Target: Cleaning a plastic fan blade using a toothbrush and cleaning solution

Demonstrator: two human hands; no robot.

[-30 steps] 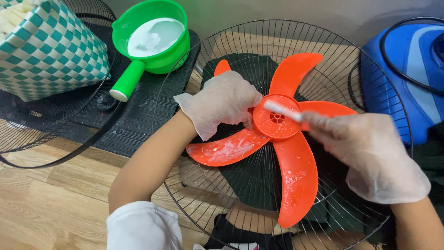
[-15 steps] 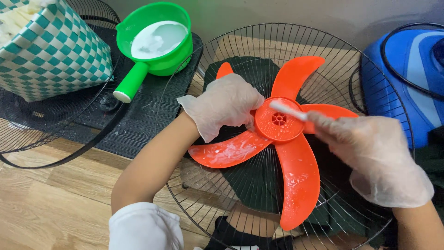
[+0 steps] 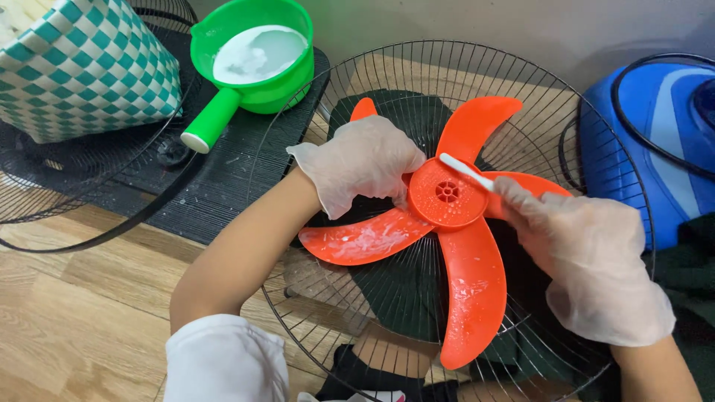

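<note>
The wire fan guard (image 3: pixel 313 112) rings everything, so there's little sideways room. The orange fan blade (image 3: pixel 454 223) sits centre frame; left hand (image 3: pixel 361 160) fingers stay clamped on it. Right hand (image 3: pixel 588 253), fingers pinching the white brush (image 3: pixel 465 170), has swung its tip back across the hub, so scrubbing looks ongoing.

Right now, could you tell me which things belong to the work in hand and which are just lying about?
In use:
left hand on orange fan blade
right hand holding white brush
wire fan guard beneath
green scoop of white liquid

Lying about:
checked basket
blue fan base
</note>
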